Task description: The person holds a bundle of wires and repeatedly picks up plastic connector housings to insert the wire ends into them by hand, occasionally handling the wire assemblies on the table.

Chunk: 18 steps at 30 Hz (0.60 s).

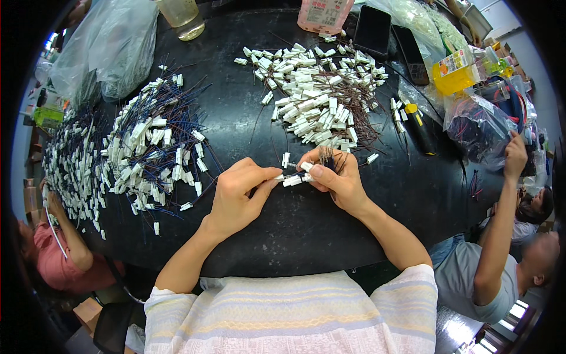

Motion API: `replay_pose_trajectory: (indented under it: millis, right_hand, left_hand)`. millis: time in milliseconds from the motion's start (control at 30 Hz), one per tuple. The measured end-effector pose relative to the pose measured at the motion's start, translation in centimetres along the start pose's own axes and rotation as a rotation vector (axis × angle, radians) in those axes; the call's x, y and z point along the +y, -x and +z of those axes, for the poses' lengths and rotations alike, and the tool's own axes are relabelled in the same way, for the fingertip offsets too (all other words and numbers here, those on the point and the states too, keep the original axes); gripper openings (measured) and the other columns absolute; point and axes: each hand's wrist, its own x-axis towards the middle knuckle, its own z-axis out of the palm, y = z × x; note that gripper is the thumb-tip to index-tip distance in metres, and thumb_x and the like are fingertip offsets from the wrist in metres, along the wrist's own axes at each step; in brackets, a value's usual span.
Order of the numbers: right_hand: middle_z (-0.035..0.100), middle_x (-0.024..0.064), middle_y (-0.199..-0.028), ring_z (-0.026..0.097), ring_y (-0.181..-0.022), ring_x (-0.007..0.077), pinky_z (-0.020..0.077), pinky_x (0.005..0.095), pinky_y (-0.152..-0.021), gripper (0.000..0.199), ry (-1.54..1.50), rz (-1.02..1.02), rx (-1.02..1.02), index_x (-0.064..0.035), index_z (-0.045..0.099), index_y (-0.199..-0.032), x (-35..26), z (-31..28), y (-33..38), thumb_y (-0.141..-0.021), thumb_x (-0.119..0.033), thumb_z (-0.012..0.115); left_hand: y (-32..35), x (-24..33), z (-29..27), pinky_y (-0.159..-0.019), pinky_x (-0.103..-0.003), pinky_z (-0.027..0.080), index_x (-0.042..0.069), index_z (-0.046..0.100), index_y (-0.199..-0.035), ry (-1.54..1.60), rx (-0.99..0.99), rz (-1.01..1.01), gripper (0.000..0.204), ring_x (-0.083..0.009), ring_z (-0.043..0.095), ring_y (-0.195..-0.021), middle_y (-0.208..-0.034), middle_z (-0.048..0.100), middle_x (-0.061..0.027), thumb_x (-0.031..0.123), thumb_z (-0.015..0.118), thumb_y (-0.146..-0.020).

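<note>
Two small white plastic connectors (293, 179) on thin dark wires were pinched end to end above the round black table (306, 236), the left hand (236, 194) and right hand (336, 177) both clamped on them, seemingly for alignment.

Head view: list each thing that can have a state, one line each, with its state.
left hand: fingers pinched on a white connector
right hand: gripping a wire bundle
blue-wire pile: heaped loose, at left
brown-wire pile: heaped loose, ahead
two phones: screens dark
plastic bag: crumpled
</note>
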Motion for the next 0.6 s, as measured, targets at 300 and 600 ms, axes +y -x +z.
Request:
replay_pose_trajectory:
  millis: [300,600]
  right_hand:
    - [0.045,-0.0009,-0.059,0.033,-0.047,0.0038,0.0230,0.0201,-0.043,0.016,-0.165,0.023,0.056,0.0033,0.057,-0.090,0.50,0.30,0.01,-0.084,-0.012,0.058]
    - [0.059,-0.0003,-0.082,0.050,-0.071,0.0036,0.0404,0.0190,-0.064,0.021,0.363,-0.214,-0.097,0.0002,0.060,-0.092,0.12,0.77,0.27,-0.075,-0.009,0.069]
  left_hand:
    - [-0.32,0.19,-0.20,-0.062,-0.030,0.043,0.003,0.066,-0.092,-0.105,0.057,0.071,0.021,-0.0189,0.053,-0.069,-0.084,0.061,-0.0080,0.005,0.066,-0.071]
    - [0.20,0.02,0.29,-0.055,-0.017,0.035,0.001,0.064,-0.085,0.413,0.054,-0.222,0.008,-0.0062,0.048,-0.066,-0.087,0.060,-0.0052,0.002,0.062,-0.077]
